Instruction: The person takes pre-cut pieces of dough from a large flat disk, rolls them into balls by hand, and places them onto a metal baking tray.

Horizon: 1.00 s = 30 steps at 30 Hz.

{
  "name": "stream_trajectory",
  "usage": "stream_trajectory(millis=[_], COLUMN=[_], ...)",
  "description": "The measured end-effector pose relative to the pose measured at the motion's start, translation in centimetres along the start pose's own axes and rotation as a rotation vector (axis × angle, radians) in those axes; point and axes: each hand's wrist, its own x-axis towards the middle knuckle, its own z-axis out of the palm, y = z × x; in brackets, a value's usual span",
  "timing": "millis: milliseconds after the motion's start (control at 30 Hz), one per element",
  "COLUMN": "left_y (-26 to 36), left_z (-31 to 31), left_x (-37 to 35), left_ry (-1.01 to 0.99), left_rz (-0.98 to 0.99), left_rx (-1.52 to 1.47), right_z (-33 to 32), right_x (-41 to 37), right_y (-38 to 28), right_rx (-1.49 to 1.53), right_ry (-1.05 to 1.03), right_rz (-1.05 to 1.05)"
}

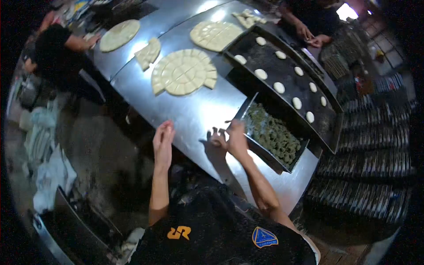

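Observation:
My left hand (163, 143) is raised beside the near edge of the metal table (185, 112). Its fingers are bent and pressed together, and what they may hold is hidden. Over the tabletop my right hand (232, 139) has its fingers spread apart, with nothing visible in them. It is just left of a metal tray (295, 168) full of greenish-brown lumps of filling (276, 134). Farther back lies a round of dough (183, 73) cut into pieces, its front edge partly gone.
Behind the filling, a large dark baking tray (267, 66) carries several white dough rounds (279, 88). More dough sheets (120, 35) lie toward the back. One person (55, 57) stands at the left, another person's hands (311, 37) work across the table. Stacked trays (366, 154) stand right.

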Motion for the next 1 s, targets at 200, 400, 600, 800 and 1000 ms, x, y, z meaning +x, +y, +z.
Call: stream_trajectory(millis=[200, 400, 600, 800, 1000], left_y=[1.3, 0.7, -11.0, -14.8, -15.8], left_z=[-4.5, 0.7, 6.9, 16.7, 15.7], left_x=[-2.8, 2.3, 18.7, 21.1, 21.5], left_ry=[0.244, 0.143, -0.071, 0.663, 0.320], left_rz=[0.086, 0.036, 0.162, -0.001, 0.210], left_rx=[0.061, 0.318, 0.734, 1.092, 0.735], right_z=[5.7, 9.5, 5.1, -9.5, -23.6], right_x=[4.7, 4.1, -2.1, -8.1, -12.9], right_y=[-1.5, -0.9, 1.6, 5.7, 21.2], right_rx=[-0.383, -0.077, -0.040, 0.589, 0.091], right_ry=[0.218, -0.021, -0.381, -0.006, 0.681], right_rz=[0.230, 0.179, 0.074, 0.546, 0.817])
